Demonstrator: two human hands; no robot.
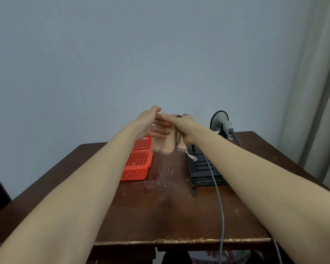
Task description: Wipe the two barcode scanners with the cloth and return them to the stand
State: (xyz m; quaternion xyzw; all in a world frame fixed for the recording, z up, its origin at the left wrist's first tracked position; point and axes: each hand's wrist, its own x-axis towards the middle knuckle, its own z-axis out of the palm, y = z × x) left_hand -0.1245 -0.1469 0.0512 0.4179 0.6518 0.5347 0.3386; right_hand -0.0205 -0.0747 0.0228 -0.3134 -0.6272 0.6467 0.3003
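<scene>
Beige cloth (165,143) with checked trim hangs above the bench's (160,210) far end, gripped by the right hand's (181,124) curled fingers. The left hand's (150,122) straight fingers press its side. Grey scanner (222,122) stands at the black stand's (204,166) far end, with a red basket (139,161) to the left.

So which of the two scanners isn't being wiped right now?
The grey barcode scanner standing untouched at the far right; the other scanner is wrapped in the cloth, only its dark tip showing.
</scene>
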